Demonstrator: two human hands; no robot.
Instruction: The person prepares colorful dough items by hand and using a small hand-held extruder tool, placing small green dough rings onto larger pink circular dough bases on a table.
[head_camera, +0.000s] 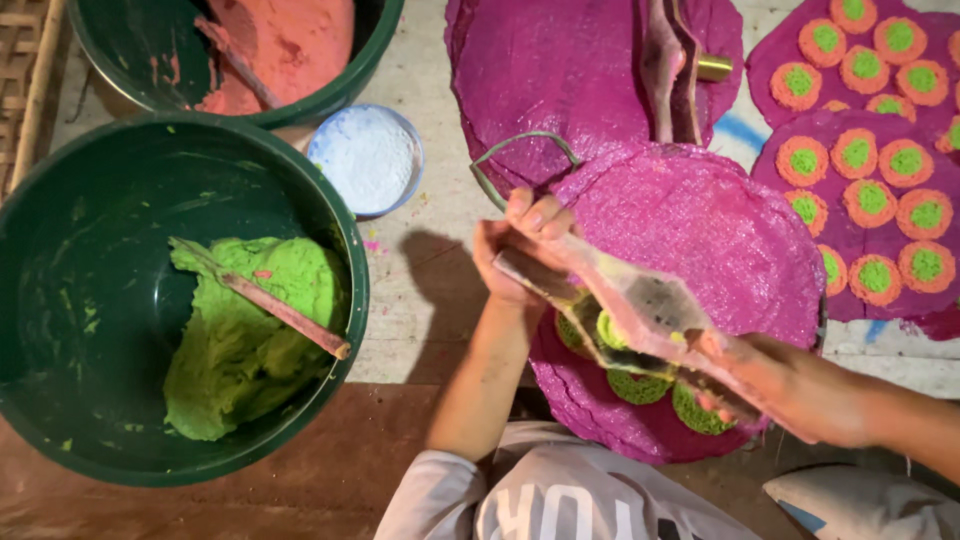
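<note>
My left hand (522, 245) grips one end of a clear plastic piping bag (640, 315) smeared with pink and green paste. My right hand (790, 385) holds the bag's other end, its fingers stained pink. The bag stretches over a round magenta sheet (720, 230) lying on the floor. Three green dots of paste (640, 385) sit on the sheet's near edge, partly under the bag.
A dark green basin (60, 330) holds green paste and a stick (285, 315). A second basin (150, 70) holds salmon-pink paste. A small bowl of white powder (365, 155) stands between them. Finished magenta sheets with orange-and-green dots (870, 170) lie at right.
</note>
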